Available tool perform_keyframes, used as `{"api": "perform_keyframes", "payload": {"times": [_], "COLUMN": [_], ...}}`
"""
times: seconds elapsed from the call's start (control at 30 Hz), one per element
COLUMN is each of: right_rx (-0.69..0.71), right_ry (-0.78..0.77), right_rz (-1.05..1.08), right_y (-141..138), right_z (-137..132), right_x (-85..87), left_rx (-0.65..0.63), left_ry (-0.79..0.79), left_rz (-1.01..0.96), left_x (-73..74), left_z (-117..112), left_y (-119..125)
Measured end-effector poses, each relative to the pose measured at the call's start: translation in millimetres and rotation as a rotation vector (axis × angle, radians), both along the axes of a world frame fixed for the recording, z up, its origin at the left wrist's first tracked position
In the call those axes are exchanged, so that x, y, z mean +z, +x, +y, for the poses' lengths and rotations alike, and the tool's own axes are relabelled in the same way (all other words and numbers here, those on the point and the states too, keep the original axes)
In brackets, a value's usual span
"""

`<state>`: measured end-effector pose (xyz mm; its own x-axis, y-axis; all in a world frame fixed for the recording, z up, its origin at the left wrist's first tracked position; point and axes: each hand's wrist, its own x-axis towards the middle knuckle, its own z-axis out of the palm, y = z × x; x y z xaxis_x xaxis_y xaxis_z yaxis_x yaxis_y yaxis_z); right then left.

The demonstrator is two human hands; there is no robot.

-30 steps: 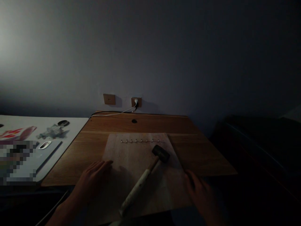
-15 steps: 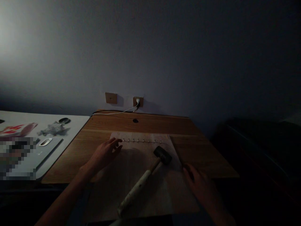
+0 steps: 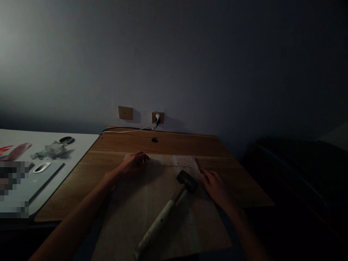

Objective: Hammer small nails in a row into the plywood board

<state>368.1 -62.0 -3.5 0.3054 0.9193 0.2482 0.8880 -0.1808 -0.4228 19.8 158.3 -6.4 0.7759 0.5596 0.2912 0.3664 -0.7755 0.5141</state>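
A thin wooden board [image 3: 160, 232] lies on the wooden desk, its near end jutting past the front edge. Along its far end stands a row of small shiny nail-like metal pieces [image 3: 170, 164]. My left hand [image 3: 135, 162] is over the board's far left corner, fingers loosely bent and apart, covering the row's left end. At the right edge of the board, my right hand [image 3: 213, 182] rests with its fingers stretched forward, beside the mallet's head. The mallet [image 3: 163, 214], with a black head and a pale worn handle, lies diagonally across the board; neither hand holds it.
To the left, a white table [image 3: 84, 139] bears a crumpled plastic bag [image 3: 54, 149], a dark round object [image 3: 66, 140] and a grey flat case [image 3: 49, 177]. Behind the wooden desk [image 3: 239, 181], a white plug [image 3: 157, 117] with cables sits in a wall socket. The right side is very dark.
My left hand has shifted right and slightly farther away, now covering more of the row. My right hand has slid forward along the board's edge. The mallet stays lying on the board.
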Motion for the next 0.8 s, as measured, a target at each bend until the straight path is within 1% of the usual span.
{"api": "perform_keyframes", "payload": {"times": [0.1,0.2,0.3,0.4,0.53,0.6,0.67,0.73,0.8], "right_rx": [0.013,0.074,0.131,0.17,0.199,0.207,0.204,0.193,0.184], "right_ry": [-0.052,-0.079,-0.125,-0.155,-0.127,-0.094,-0.054,-0.006,0.037], "right_rz": [0.023,0.041,0.049,0.073,0.161,0.239,0.344,0.465,0.572], "right_y": [-3,-12,-21,-26,-29,-29,-28,-27,-27], "right_z": [20,49,75,91,100,101,100,97,93], "right_x": [16.2,25.1,25.3,21.5,19.0,19.8,21.6,24.0,26.5], "left_rx": [-0.002,0.012,0.032,0.04,0.055,0.06,0.083,0.122,0.159], "left_ry": [-0.061,-0.146,-0.224,-0.269,-0.326,-0.321,-0.333,-0.418,-0.598], "left_rz": [-0.002,0.025,0.026,0.007,-0.029,-0.063,-0.142,-0.294,-0.487], "left_x": [5.7,10.8,12.2,11.7,12.3,13.1,13.6,13.0,11.0], "left_z": [-1,1,3,5,6,6,6,6,7], "left_y": [-4,-7,-12,-14,-15,-15,-13,-10,-6]}}
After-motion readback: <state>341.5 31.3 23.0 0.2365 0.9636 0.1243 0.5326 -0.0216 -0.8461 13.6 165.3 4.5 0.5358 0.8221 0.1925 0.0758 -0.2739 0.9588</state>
